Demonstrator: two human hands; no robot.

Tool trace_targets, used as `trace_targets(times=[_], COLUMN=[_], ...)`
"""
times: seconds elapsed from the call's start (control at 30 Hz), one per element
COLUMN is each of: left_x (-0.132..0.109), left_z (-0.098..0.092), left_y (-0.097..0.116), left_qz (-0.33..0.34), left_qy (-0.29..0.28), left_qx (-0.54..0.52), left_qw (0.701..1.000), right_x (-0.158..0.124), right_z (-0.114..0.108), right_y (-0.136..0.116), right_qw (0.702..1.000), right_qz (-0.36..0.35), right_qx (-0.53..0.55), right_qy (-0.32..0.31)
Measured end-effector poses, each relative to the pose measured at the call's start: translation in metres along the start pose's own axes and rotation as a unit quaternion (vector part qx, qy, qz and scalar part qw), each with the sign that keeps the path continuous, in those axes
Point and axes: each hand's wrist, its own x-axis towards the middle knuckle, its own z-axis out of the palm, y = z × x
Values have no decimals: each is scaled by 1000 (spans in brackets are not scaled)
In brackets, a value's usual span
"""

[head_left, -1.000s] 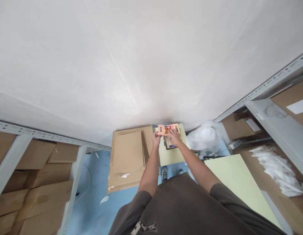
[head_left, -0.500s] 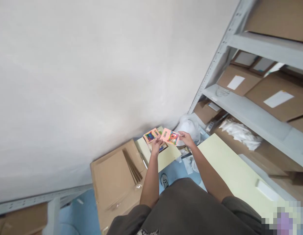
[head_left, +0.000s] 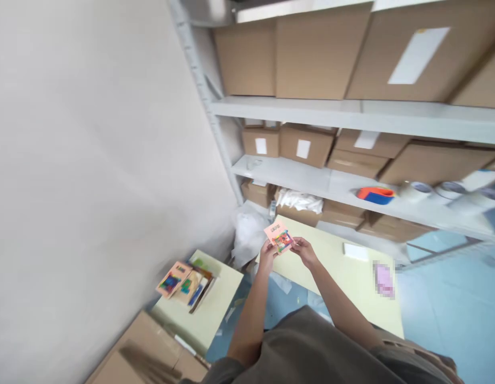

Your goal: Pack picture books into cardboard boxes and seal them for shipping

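A pink printed card (head_left: 278,234) was held out before the end of a pale table (head_left: 329,244), its long axis slanting from upper left to lower right. The left hand (head_left: 266,258) (the one overlapping it more) clamped its lower-left edge; the right hand (head_left: 305,252) pinched its lower-right end.

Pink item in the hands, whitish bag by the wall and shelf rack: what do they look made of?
The pink item: likely paper or thin card, as it looks thin with colourful print; blur hides its gloss.
The whitish bag: probably thin plastic film, being translucent and crumpled.
The shelf rack: likely metal with pale grey paint, judging by the dark slots along its upright.
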Motion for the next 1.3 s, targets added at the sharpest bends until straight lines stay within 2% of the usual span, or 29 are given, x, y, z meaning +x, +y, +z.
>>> trace_targets(times=[0.13,0.27,0.4,0.5,0.57,0.6,0.7,0.77,0.83,0.93,1.07,1.13,1.3], left_x=[14,27,38,47,51,52,49,48,50,63,89,98,108], left_z=[72,134,182,199,205,207,216,222,223,215,192,182,166], left_y=[-15,-36,-55,-53,-44,-38,-25,-19,-14,-4,7,8,5], left_qz=[-25,-34,-8,47,109,134,162,166,169,136,70,42,9], left_qy=[-94,-165,-163,-145,-133,-144,-249,-297,-297,-281,-280,-278,-296], left_qx=[76,122,145,210,277,305,343,338,323,281,206,168,136], left_qw=[992,978,976,966,946,932,891,878,883,908,935,945,945], right_x=[-22,-43,-51,-48,-43,-41,-34,-30,-26,-19,-10,-6,-7], right_z=[-79,-140,-176,-183,-179,-176,-160,-148,-138,-131,-134,-134,-125], right_y=[-23,-49,-66,-70,-72,-73,-81,-87,-93,-98,-97,-95,-95], right_qw=[999,997,992,985,981,979,980,983,984,982,966,965,981], right_qz=[4,-6,-33,-62,-81,-89,-109,-116,-121,-133,-138,-128,-107], right_qx=[15,39,67,77,82,84,62,24,-13,-52,-85,-68,36], right_qy=[46,69,100,138,156,161,157,143,129,121,203,221,156])
